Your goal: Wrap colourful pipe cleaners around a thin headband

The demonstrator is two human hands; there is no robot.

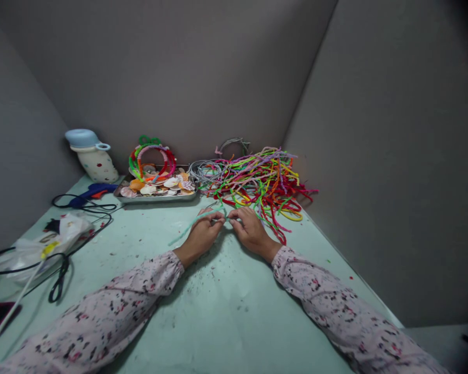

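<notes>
My left hand (204, 231) is closed in a pinch on a turquoise pipe cleaner (182, 234), whose long free end slants down to the left past my knuckles. Close beside it, my right hand (251, 228) also pinches, its fingertips at the other end of the same pipe cleaner. A small bent part stands up between the two hands. Exactly how the fingertips grip is too small to make out. Just beyond my hands lies a tangled heap of many-coloured pipe cleaners (265, 176).
A metal tray (159, 199) of seashells (148, 190) stands at the back, with colourful pipe-cleaner rings (134, 161) on it. Coiled grey wire (208, 171) lies beside it. At left are a bottle (95, 161), black cables (64, 270) and a plastic bag (72, 228). Grey panels (187, 78) enclose the table.
</notes>
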